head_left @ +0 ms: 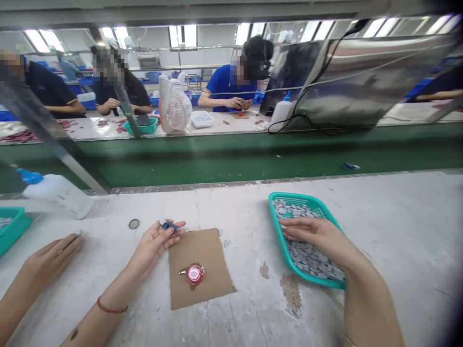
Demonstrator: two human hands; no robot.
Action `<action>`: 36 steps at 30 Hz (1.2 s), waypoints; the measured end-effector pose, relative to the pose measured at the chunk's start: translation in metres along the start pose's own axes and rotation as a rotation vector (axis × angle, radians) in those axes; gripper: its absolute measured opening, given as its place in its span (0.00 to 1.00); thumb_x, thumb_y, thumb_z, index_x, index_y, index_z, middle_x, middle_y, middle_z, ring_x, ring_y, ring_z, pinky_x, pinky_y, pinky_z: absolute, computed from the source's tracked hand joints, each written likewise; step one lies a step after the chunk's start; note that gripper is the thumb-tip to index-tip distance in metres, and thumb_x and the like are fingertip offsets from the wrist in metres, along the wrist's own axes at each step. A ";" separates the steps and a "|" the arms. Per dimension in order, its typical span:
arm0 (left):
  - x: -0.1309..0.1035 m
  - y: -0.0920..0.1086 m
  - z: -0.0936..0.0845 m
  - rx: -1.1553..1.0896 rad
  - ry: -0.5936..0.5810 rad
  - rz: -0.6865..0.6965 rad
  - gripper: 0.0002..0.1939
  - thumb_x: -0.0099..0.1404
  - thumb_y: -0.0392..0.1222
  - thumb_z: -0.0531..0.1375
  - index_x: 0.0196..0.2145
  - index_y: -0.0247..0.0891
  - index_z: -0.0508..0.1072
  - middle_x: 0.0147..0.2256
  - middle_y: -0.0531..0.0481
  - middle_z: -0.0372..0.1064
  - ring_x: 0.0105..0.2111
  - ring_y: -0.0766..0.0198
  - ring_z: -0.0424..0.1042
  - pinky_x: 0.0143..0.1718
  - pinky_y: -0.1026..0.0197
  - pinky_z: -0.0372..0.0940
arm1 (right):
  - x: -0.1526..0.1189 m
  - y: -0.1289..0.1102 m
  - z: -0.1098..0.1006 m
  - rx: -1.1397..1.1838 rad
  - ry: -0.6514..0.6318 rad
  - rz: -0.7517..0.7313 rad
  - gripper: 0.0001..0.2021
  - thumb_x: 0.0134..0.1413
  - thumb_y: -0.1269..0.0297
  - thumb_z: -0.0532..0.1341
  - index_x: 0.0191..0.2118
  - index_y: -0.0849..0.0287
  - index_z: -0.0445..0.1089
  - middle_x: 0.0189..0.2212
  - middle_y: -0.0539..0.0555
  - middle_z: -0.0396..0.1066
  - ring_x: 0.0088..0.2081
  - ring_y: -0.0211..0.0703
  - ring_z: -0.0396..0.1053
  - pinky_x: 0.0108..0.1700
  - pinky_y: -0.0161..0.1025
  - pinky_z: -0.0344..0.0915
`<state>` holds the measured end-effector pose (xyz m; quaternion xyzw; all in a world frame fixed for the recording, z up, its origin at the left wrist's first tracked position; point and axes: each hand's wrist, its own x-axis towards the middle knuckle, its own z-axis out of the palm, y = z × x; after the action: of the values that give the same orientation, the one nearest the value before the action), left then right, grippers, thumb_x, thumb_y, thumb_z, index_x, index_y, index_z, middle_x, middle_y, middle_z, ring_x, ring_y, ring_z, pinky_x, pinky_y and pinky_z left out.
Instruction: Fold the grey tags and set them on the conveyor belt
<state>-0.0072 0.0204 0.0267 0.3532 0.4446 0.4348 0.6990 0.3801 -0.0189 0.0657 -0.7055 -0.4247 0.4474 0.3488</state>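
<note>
My left hand holds a small dark blue plastic piece with a whitish end between thumb and fingers, just above the back left corner of a brown cardboard square. On the cardboard lies a shiny red round part with a short metal stem. Over at the right, my right hand reaches into a teal plastic basket of small grey pieces. Its fingertips are drawn together near the basket's left side; whatever is between them is too small to make out.
Another person's hand rests on the table at left, near a white bottle with blue cap and a second teal basket. A small round disc lies nearby. Beyond a green channel, several people work at another bench.
</note>
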 end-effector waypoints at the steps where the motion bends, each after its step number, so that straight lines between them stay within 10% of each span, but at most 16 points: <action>1: -0.006 -0.004 -0.005 0.003 0.009 0.021 0.11 0.61 0.43 0.64 0.40 0.38 0.71 0.49 0.44 0.74 0.47 0.59 0.74 0.46 0.61 0.69 | 0.001 -0.001 -0.001 -0.033 -0.025 0.018 0.17 0.40 0.59 0.69 0.39 0.59 0.78 0.39 0.61 0.79 0.45 0.56 0.75 0.51 0.45 0.70; 7: -0.022 -0.022 -0.023 0.007 0.037 0.158 0.12 0.59 0.44 0.65 0.39 0.39 0.71 0.41 0.49 0.71 0.44 0.61 0.74 0.42 0.63 0.69 | 0.013 0.004 -0.004 -0.100 -0.004 0.080 0.19 0.31 0.53 0.71 0.33 0.57 0.78 0.34 0.58 0.80 0.41 0.58 0.76 0.45 0.42 0.73; 19: -0.025 -0.026 -0.018 0.107 -0.006 0.219 0.14 0.56 0.45 0.67 0.37 0.36 0.71 0.40 0.48 0.72 0.33 0.66 0.74 0.39 0.61 0.71 | 0.019 0.013 -0.004 -0.225 0.007 -0.088 0.11 0.44 0.55 0.68 0.33 0.54 0.77 0.39 0.61 0.76 0.40 0.50 0.74 0.41 0.39 0.70; 28: -0.021 -0.033 -0.024 0.120 -0.035 0.214 0.11 0.57 0.41 0.67 0.38 0.36 0.73 0.42 0.47 0.73 0.38 0.65 0.72 0.44 0.60 0.69 | 0.000 -0.016 0.026 -0.164 0.334 -0.136 0.11 0.41 0.58 0.69 0.34 0.55 0.78 0.43 0.60 0.76 0.46 0.55 0.72 0.44 0.46 0.69; 36: -0.023 -0.032 -0.024 0.182 -0.072 0.207 0.10 0.59 0.40 0.65 0.38 0.37 0.72 0.43 0.46 0.73 0.37 0.65 0.72 0.45 0.59 0.67 | -0.028 -0.043 0.121 -0.234 -0.230 -0.532 0.11 0.52 0.55 0.64 0.38 0.55 0.77 0.35 0.56 0.75 0.36 0.46 0.72 0.37 0.42 0.71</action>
<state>-0.0251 -0.0098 -0.0029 0.4745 0.4181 0.4493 0.6310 0.2489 -0.0136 0.0694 -0.5495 -0.6799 0.3654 0.3197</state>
